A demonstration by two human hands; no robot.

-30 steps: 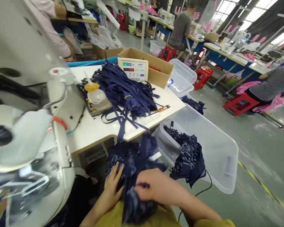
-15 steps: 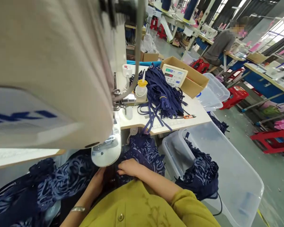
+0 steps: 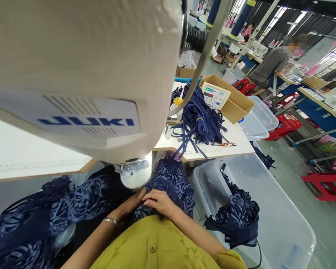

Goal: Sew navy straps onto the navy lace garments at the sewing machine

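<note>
In my lap, close to the white sewing machine arm's rounded end (image 3: 136,175), lies a navy patterned garment (image 3: 175,183). My right hand (image 3: 160,201) rests over it with curled fingers gripping the fabric. Beside it, my left hand (image 3: 133,203) is closed at the garment's near edge, its fingertips partly hidden by the machine end and cloth. The two hands nearly touch. To the left hangs a heap of similar navy garments (image 3: 81,203). The large JUKI machine head (image 3: 100,74) blocks much of the upper left.
On the white table (image 3: 236,136) lie a bundle of navy straps (image 3: 200,116) and orange-handled snips (image 3: 226,144), by a control panel (image 3: 215,98) and cardboard box (image 3: 238,106). A clear plastic bin (image 3: 280,201) holds more garments (image 3: 238,216). A co-worker (image 3: 271,63) sits farther back.
My left hand has come right and up, now close beside my right hand. The camera view has shifted, showing more of the machine head.
</note>
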